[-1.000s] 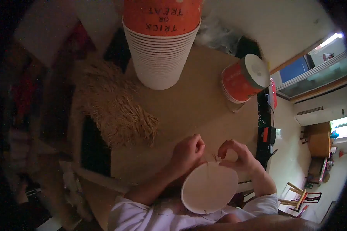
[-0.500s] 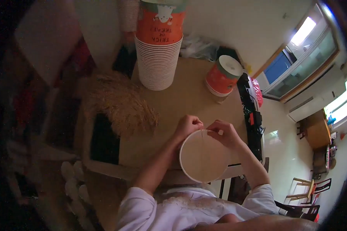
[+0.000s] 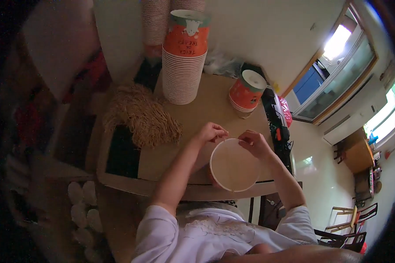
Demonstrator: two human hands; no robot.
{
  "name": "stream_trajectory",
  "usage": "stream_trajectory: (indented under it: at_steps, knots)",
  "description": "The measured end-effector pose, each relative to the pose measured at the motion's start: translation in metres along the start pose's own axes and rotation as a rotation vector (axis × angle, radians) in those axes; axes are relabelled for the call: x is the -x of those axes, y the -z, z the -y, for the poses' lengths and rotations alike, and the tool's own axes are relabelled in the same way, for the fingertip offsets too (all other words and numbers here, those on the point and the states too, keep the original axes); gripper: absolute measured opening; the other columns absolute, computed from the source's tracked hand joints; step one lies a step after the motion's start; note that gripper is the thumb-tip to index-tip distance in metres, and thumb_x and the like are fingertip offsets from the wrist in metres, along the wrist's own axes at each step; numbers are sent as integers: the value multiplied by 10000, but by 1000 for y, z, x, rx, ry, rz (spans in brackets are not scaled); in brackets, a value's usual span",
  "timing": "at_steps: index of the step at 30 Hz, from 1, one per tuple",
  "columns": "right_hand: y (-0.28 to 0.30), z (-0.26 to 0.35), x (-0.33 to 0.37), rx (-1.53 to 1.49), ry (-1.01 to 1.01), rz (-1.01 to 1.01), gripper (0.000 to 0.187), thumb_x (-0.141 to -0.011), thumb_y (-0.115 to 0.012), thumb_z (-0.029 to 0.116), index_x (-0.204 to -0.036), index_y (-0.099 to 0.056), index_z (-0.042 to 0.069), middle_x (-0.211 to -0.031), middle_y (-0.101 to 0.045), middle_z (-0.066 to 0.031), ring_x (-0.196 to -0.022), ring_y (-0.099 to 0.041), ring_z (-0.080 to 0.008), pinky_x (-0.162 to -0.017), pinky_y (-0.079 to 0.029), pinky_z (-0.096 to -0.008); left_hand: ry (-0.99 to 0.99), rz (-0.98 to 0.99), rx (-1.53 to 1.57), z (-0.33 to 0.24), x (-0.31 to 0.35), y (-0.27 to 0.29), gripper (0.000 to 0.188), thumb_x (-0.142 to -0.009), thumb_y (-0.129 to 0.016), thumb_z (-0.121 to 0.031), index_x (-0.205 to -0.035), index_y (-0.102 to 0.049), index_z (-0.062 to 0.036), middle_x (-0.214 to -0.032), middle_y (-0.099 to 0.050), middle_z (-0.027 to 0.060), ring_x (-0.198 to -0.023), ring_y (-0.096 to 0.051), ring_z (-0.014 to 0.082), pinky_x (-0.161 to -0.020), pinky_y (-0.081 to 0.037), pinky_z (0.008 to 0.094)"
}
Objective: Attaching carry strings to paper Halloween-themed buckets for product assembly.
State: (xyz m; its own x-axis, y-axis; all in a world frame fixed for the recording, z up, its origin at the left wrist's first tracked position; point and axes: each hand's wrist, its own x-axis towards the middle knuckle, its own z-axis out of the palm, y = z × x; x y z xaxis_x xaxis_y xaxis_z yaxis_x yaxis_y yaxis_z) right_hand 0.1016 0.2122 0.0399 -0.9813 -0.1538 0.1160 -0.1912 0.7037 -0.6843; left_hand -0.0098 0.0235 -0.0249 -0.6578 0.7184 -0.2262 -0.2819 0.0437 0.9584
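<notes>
1. Bucket (image 3: 241, 168) is sitting just bodyward of both grips, a thin cord (image 3: 229, 165) crossing its mouth.
2. Left grip (image 3: 210, 132) is pinching its fingertips together near the rim; I cannot tell on what.
3. Right grip (image 3: 255, 143) is touching the rim; its hold is staying unclear.
4. Brown fringed bundle (image 3: 142, 115) is lying left of the left grip on the tabletop (image 3: 206, 113).

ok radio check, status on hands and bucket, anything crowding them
Left hand and right hand at far rim, grip unclear. White-rimmed bucket, mouth facing camera, thin strand across. Tan stringy bundle off left, bucket stack beyond.
</notes>
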Motion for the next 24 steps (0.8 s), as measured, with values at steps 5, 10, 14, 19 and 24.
stream_trajectory:
  at_steps: [5, 10, 14, 19, 24]
  knots:
    - [10, 5, 4, -12, -85, -16, 118, -771, -617, 34, -877, -604, -16, -828, -589, -81, -750, -554, -126, -660, -458, -245, 21, -40, 494, 10, -17, 2, 141, -789, -615, -162, -875, -613, -50, -599, -531, -8, -495, -475, 59, -441, -408, 219]
    - [13, 2, 8, -44, -46, -49, 104, -772, -621, 43, -860, -604, -10, -815, -589, -63, -737, -547, -117, -661, -455, -237, -1, 59, 650, -5, -19, -1, 235, -785, -623, -175, -976, -551, -58, -584, -469, -16, -480, -495, 80, -412, -405, 227]
    - [14, 6, 13, 28, -102, -73, 157, -770, -623, 61, -914, -576, 19, -734, -548, -19, -671, -506, -81, -614, -433, -226, -15, 40, -164, -33, -9, -24, 202, -762, -661, -226, -886, -634, -68, -581, -529, -11, -456, -484, 76, -387, -388, 232]
    - [6, 0, 12, -100, -70, -123, 233, -765, -617, 57, -986, -544, 46, -676, -491, 6, -630, -469, -63, -572, -416, -224, -48, -11, -241, -8, -37, -24, 180, -746, -683, -246, -783, -693, -71, -594, -587, -1, -425, -464, 64, -375, -377, 230]
    - [9, -17, 15, 26, -50, -141, 163, -770, -621, 82, -922, -588, 32, -730, -572, -32, -643, -511, -86, -586, -430, -240, -53, 105, -278, -7, -33, -17, 187, -751, -677, -239, -805, -686, -60, -601, -589, -2, -442, -486, 75, -391, -394, 242]
